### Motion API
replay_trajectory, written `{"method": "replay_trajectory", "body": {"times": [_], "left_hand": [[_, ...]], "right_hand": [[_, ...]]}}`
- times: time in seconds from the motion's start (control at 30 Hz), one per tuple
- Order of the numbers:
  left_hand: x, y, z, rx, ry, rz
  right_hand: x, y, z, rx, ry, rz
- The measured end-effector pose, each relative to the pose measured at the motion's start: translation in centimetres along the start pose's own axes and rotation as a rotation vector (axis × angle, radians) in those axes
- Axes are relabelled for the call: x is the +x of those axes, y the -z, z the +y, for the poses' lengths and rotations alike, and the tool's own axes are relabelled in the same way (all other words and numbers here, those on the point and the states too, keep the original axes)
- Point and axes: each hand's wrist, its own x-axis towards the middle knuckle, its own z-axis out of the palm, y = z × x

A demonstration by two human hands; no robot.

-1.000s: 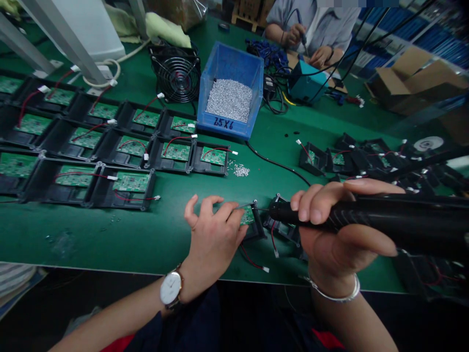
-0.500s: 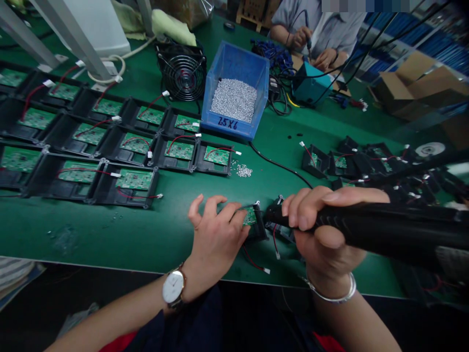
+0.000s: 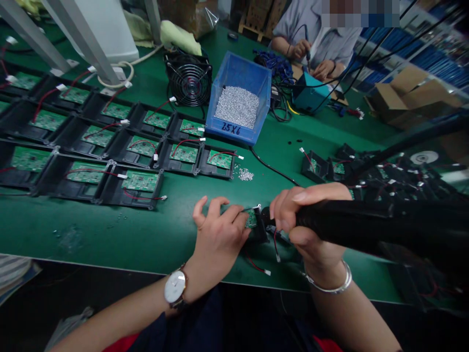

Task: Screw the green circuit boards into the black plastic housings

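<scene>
My right hand (image 3: 311,220) is wrapped round a thick black electric screwdriver (image 3: 351,225), which lies almost level with its tip end pointing left. That end is at the right edge of a small black plastic case (image 3: 261,230); whether the bit touches a screw is hidden. My left hand (image 3: 220,232) grips this case from the left, its fingers over the green circuit board (image 3: 251,218) inside. A red-and-black lead with a white plug (image 3: 267,273) trails from the case toward me. Partly behind the screwdriver lies another case (image 3: 281,235).
Rows of black cases with boards (image 3: 139,181) fill the left. A small heap of screws (image 3: 246,174) lies before a blue bin (image 3: 238,132) full of them. Behind stands a fan (image 3: 190,83). More cases (image 3: 315,166) crowd the right. A co-worker (image 3: 315,39) sits opposite.
My right hand has brought the screwdriver left, up to the edge of the case. My left hand keeps its grip on the case. The whole view has shifted slightly.
</scene>
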Motion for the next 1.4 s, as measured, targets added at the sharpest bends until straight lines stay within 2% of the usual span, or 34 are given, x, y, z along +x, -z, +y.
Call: {"method": "replay_trajectory", "body": {"times": [0.07, 0.13, 0.23, 0.33, 0.43, 0.57, 0.73, 0.87, 0.97, 1.07, 1.23, 1.4], "left_hand": [[0.1, 0.4, -0.3, -0.007, -0.012, -0.035], [0.2, 0.8, -0.7, -0.021, -0.029, -0.064], [0.5, 1.4, -1.4, -0.04, -0.078, -0.103], [0.9, 1.7, -2.0, -0.046, -0.118, -0.139], [1.0, 1.8, -2.5, -0.059, -0.12, -0.144], [0.8, 1.9, -3.2, -0.099, -0.107, -0.111], [0.7, 2.3, -4.1, -0.233, 0.008, -0.04], [1.3, 2.8, -4.7, -0.444, 0.174, 0.017], [1.7, 2.6, -5.1, -0.575, 0.248, 0.045], [1.8, 2.3, -5.3, -0.595, 0.247, 0.044], [1.8, 2.3, -5.4, -0.546, 0.179, 0.053], [1.6, 2.7, -5.1, -0.567, 0.138, 0.075]], "right_hand": [[1.2, 0.3, -0.7, 0.017, 0.027, 0.034], [2.7, 0.6, -1.0, -0.003, 0.117, 0.129], [5.0, 1.2, 0.3, -0.082, 0.253, 0.289], [6.2, 1.5, 3.3, -0.116, 0.188, 0.286], [6.3, 1.6, 6.0, -0.129, 0.118, 0.286], [5.9, 1.6, 7.1, -0.14, 0.11, 0.286], [5.8, 1.1, 5.4, -0.134, 0.115, 0.286], [5.6, -0.2, 2.5, -0.092, 0.149, 0.305], [5.4, -1.6, 0.2, -0.053, 0.119, 0.351], [5.0, -2.6, -1.4, -0.028, 0.085, 0.374], [4.6, -3.9, -2.5, -0.042, 0.112, 0.303], [4.7, -4.7, -3.2, -0.023, 0.066, 0.386]]}}
